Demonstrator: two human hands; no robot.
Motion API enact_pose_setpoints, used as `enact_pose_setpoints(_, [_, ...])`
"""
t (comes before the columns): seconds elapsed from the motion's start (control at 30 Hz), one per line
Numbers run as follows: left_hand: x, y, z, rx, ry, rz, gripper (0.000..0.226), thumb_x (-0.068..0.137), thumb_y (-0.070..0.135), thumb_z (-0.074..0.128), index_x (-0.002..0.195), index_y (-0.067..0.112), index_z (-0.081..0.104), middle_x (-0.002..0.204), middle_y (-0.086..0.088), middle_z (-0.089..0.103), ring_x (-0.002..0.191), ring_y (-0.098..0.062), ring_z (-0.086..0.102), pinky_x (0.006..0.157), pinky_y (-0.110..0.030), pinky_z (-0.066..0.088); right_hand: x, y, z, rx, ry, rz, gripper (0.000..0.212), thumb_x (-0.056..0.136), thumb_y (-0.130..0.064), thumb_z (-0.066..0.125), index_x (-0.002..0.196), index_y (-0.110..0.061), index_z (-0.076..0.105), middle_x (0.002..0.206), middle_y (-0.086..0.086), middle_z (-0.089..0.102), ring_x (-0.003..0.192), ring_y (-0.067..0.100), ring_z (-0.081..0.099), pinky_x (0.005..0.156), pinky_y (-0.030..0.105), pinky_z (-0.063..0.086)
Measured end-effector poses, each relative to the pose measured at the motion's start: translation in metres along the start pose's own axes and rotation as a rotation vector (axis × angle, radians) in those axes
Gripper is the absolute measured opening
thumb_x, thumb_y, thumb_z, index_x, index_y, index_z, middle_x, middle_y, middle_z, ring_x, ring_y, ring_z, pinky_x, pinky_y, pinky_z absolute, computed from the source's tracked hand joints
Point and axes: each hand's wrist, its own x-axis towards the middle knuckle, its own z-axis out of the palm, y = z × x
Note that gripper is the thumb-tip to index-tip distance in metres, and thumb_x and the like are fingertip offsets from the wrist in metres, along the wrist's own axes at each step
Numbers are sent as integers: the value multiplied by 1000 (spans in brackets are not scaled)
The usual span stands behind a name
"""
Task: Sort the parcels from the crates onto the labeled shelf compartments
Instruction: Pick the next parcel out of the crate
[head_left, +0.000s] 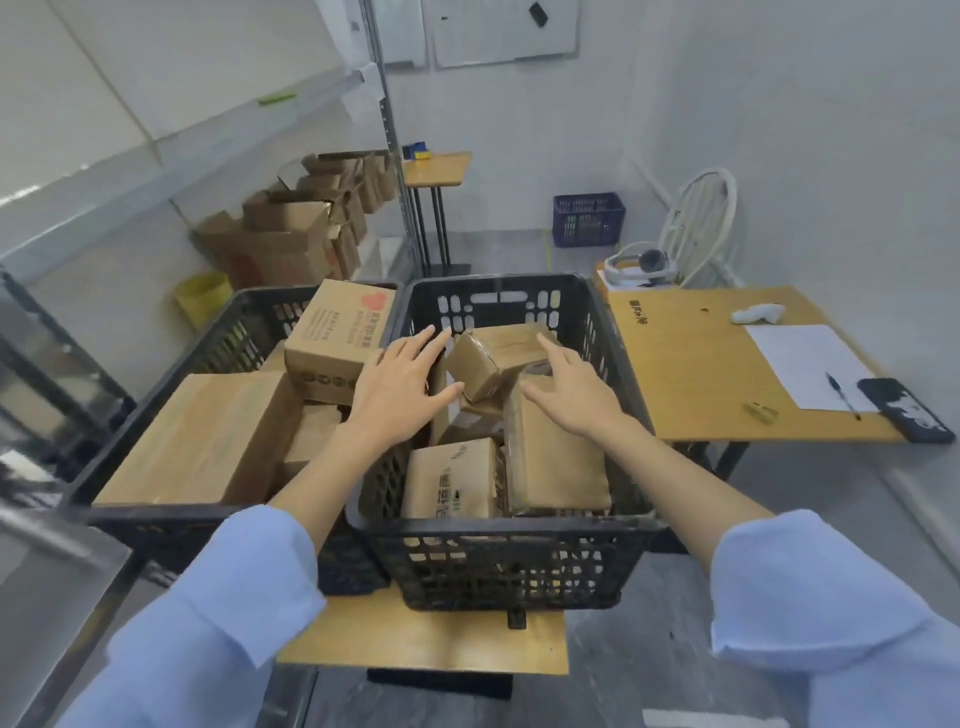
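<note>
1. Left hand and right hand, fingers straight and spread, hold nothing and flank a small tilted parcel
2. That parcel lies atop other boxes inside the right crate on the surface

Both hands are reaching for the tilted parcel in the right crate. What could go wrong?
The tilted parcel rests loosely on others; it may slip between the open left hand and right hand. The heart-printed box perched high beside the left hand could get knocked. The right crate overhangs its table; leaning on it might tip it.
</note>
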Motion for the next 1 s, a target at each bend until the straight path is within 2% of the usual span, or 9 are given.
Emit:
enact_pose_setpoints(0.27, [74, -39, 45, 53, -126, 205, 74, 94, 61, 46, 156, 32, 18, 161, 4, 25, 145, -20, 29, 115, -42, 24, 42, 3, 54, 120, 37, 127, 80, 93, -54, 54, 157, -30, 13, 158, 3, 31, 141, 28, 36, 107, 48, 42])
enact_pose_setpoints(0.47, [127, -60, 72, 34, -222, 328, 78, 92, 63, 48, 156, 32, 17, 161, 5, 24, 145, -19, 28, 116, -44, 22, 70, -5, 81, 111, 65, 269, 82, 92, -59, 54, 156, -28, 14, 158, 4, 32, 144, 27, 30, 113, 49, 34])
enact_pose_setpoints(0.67, [156, -71, 97, -93, -287, 421, 79, 90, 61, 54, 155, 32, 21, 158, 4, 32, 144, -20, 31, 115, -45, 24, 83, -7, 96, 84, 93, 316, 84, 90, -64, 52, 156, -26, 16, 154, 4, 38, 143, 25, 32, 114, 47, 33])
enact_pose_setpoints(0.8, [165, -73, 109, -206, -317, 447, 79, 86, 58, 62, 152, 28, 30, 153, 2, 41, 137, -21, 41, 112, -45, 30, 88, -4, 100, 108, 110, 348, 84, 90, -64, 54, 155, -26, 19, 154, 6, 37, 144, 25, 30, 116, 47, 28])
enact_pose_setpoints(1.0, [166, -74, 119, -355, -375, 400, 80, 83, 49, 71, 149, 26, 33, 138, -1, 54, 120, -21, 54, 100, -45, 45, 97, -4, 106, 146, 117, 347, 80, 90, -61, 55, 155, -27, 23, 156, 3, 36, 146, 26, 26, 118, 50, 25])
